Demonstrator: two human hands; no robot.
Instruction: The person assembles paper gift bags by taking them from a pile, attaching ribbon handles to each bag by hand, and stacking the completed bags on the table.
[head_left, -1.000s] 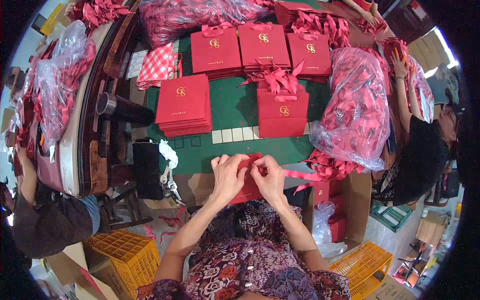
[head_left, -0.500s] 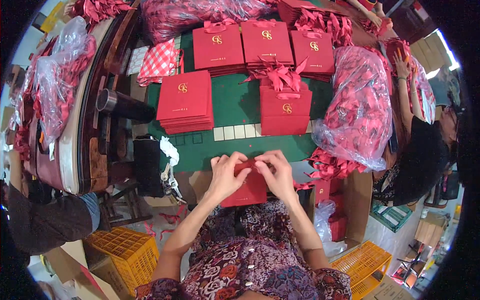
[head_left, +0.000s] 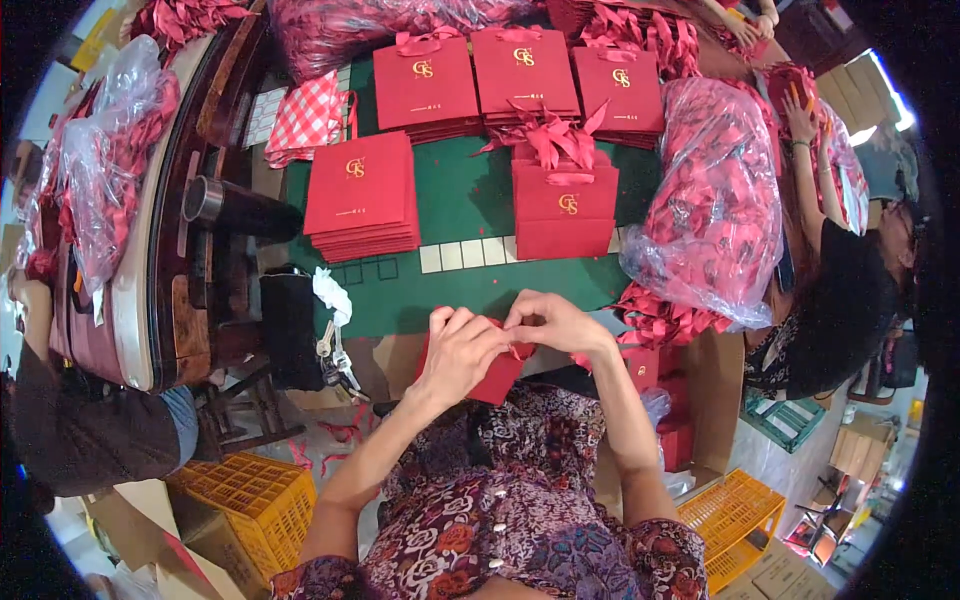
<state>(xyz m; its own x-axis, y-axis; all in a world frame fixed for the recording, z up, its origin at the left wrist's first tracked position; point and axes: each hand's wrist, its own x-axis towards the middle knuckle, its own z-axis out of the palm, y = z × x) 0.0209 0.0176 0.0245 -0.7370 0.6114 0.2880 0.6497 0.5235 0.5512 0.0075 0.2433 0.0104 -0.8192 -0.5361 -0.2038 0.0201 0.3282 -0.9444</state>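
Note:
A red paper bag point(head_left: 497, 382) is held tilted over my lap at the table's near edge. My left hand point(head_left: 462, 352) lies across the bag's top with its fingers closed on it. Thumb and fingertips of my right hand point(head_left: 552, 322) pinch together at the bag's upper edge, beside my left fingertips. What sits in that pinch is too small to make out. Beyond my hands stands a stack of red bags with ribbons point(head_left: 567, 208), and to its left lies a flat stack of red bags point(head_left: 362, 190).
More red bag stacks point(head_left: 425, 85) line the green table point(head_left: 455, 160). A plastic sack of red ribbons point(head_left: 705, 200) bulges at the right, above a cardboard box point(head_left: 715, 400). At left are a dark tumbler point(head_left: 240, 208), keys point(head_left: 338, 350) and a yellow crate point(head_left: 250, 500). Co-workers sit on both sides.
The bag has turned and tilted in my hands. My left hand has come over its top, while my right wrist has swung outward and its fingertips now meet in a pinch.

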